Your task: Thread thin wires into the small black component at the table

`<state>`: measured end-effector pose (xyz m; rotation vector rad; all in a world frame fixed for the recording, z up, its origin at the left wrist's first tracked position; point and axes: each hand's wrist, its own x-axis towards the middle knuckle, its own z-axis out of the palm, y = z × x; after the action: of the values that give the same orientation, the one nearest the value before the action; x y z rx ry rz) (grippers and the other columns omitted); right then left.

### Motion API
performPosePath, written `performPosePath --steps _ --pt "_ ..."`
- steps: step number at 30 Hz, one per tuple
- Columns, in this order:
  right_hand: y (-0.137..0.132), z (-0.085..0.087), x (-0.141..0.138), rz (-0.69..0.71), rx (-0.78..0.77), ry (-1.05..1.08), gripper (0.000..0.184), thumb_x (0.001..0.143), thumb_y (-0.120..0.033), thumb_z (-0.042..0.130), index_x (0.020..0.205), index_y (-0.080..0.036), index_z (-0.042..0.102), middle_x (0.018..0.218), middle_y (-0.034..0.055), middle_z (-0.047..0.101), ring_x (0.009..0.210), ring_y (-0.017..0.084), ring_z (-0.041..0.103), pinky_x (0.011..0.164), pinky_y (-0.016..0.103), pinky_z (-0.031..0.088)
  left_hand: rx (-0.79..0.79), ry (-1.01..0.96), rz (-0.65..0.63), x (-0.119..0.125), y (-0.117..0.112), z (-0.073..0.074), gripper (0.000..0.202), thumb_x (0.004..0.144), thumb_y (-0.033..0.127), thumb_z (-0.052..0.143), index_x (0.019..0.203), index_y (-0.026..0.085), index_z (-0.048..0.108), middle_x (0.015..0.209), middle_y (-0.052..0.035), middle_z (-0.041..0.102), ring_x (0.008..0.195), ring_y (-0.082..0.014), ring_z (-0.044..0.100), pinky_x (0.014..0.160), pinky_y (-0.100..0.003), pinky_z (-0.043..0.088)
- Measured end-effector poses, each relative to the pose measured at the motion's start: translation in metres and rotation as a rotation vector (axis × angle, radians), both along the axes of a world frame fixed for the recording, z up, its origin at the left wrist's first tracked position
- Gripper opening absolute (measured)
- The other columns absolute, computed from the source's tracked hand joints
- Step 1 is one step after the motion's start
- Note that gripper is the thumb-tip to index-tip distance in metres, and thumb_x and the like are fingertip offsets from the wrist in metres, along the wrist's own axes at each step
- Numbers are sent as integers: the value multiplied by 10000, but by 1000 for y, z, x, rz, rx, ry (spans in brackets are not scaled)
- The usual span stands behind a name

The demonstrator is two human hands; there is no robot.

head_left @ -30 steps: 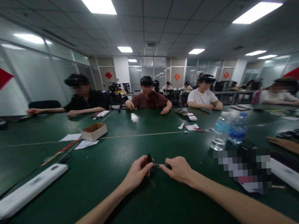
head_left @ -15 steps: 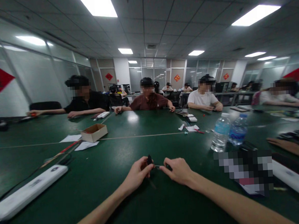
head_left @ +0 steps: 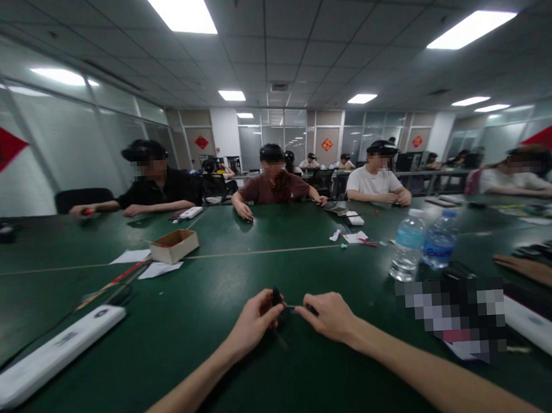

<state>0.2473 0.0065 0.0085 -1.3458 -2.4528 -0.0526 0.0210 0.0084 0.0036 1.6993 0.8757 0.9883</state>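
Both my hands rest on the green table (head_left: 181, 337) in front of me, fingertips almost meeting. My left hand (head_left: 252, 323) pinches a small black part (head_left: 276, 295) that sticks up between thumb and fingers. My right hand (head_left: 327, 315) is closed on the other end of a thin dark tool or rod (head_left: 292, 306) that bridges the gap between the hands. What exactly the small object is cannot be made out.
A white power strip (head_left: 51, 354) lies left, another white strip (head_left: 545, 333) right. Two water bottles (head_left: 407, 245) stand right of centre. A cardboard box (head_left: 174, 245) with papers and a red pen sits farther left. Several people sit along the table's far side.
My hands have hardly moved. The person in the dark red shirt across the table has shifted their arms, and the person at the far left pulled an outstretched hand inward.
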Motion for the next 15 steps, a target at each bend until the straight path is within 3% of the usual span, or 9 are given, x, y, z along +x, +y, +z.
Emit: performPosePath --steps 7,12,15 --pt "0 0 0 -24 -11 12 428 990 -509 301 902 -211 596 736 14 638 637 143 587 590 231 352 7 12 0 0 0 0 324 886 425 528 1057 152 554 859 -46 584 648 -134 530 584 -246 434" --pt "5 -4 0 -59 -18 48 406 1007 -463 276 911 -209 577 733 11 635 632 137 588 605 230 351 -11 84 -113 4 -5 0 319 856 419 576 1024 148 579 881 -52 595 677 -141 539 584 -236 431" --pt "6 -5 1 -53 4 33 393 1002 -465 290 908 -211 575 728 13 635 646 147 593 608 236 343 -2 69 -73 4 -3 -3 329 867 432 554 1031 148 567 878 -53 595 659 -135 538 580 -234 430"
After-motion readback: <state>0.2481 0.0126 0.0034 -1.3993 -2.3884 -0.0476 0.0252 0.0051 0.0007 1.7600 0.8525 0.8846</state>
